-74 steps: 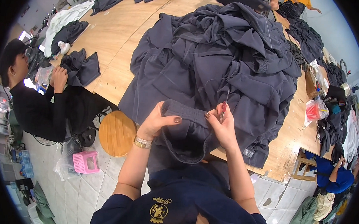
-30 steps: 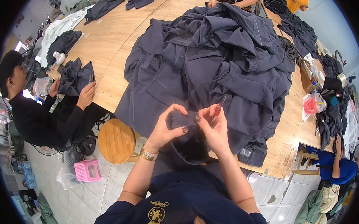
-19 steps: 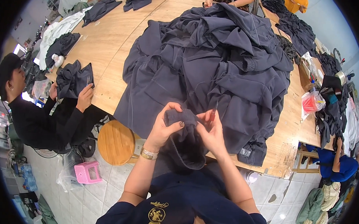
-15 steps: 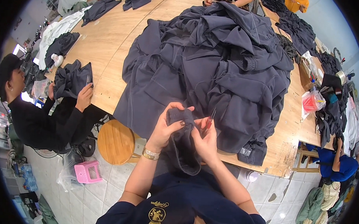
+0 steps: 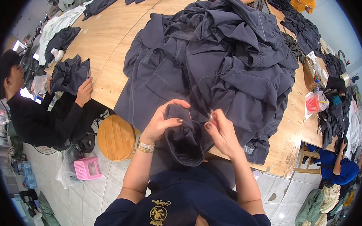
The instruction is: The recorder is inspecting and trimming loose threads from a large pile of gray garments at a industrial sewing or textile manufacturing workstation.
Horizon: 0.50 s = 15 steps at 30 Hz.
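Two hands, left hand (image 5: pixel 161 121) and right hand (image 5: pixel 221 133), each clench one dark garment (image 5: pixel 184 138) beside one garment pile (image 5: pixel 215 62).

A large light-brown wooden work table (image 5: pixel 111 49) fills the far and centre area. The floor (image 5: pixel 113 178) is pale square tile. A round wooden stool (image 5: pixel 116 137) stands near left, beside the table edge. A small pink plastic stool (image 5: pixel 87 167) sits on the floor further left. Lighting is bright and even.
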Tool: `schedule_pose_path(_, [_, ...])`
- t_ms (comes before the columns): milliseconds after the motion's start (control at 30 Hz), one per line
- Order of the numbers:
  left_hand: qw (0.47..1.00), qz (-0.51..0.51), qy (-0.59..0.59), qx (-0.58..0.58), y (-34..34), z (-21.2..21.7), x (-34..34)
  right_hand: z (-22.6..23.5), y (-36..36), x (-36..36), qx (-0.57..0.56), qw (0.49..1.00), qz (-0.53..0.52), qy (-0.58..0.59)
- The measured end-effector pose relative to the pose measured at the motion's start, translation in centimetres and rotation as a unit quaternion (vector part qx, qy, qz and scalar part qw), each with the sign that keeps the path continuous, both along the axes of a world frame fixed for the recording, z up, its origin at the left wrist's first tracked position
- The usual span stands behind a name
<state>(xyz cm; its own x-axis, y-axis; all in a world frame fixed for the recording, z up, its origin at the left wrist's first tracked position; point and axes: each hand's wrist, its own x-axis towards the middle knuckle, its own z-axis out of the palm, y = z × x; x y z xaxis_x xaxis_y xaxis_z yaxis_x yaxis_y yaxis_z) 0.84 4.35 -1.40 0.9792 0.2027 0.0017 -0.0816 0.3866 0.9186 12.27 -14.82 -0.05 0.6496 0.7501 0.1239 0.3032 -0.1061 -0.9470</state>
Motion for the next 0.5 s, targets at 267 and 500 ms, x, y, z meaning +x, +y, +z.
schedule_pose_path(267, [0.998, -0.059, 0.035, 0.009, 0.2, 1.2, 0.3, 1.8, 0.1, 1.3, -0.121, 0.966, 0.154, -0.166])
schedule_pose_path(500, [0.994, -0.098, 0.048, 0.018, 0.4, 1.4, 0.4, 2.5, 0.2, 1.6, -0.138, 0.954, 0.180, -0.196])
